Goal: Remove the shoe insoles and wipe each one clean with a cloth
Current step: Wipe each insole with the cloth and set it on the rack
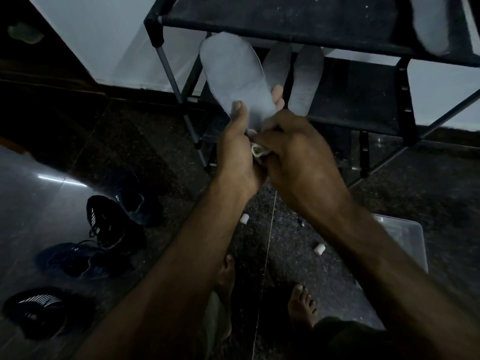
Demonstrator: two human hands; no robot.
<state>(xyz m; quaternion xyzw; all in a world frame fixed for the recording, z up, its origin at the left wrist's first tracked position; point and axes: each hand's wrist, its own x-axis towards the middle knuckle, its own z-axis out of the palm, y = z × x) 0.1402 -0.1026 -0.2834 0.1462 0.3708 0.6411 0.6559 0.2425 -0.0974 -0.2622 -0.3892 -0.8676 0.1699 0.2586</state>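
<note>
Insoles: four; one being wiped.

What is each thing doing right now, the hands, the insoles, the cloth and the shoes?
Left hand: closed on the held insole's lower end.
Right hand: closed on the cloth.
Held insole: raised upright, out of its shoe.
Cloth: bunched up, pressed against the insole's bottom end.
Two insoles: lying side by side on the rack's middle shelf.
Another insole: on the top shelf.
Shoes: scattered on the floor.
</note>
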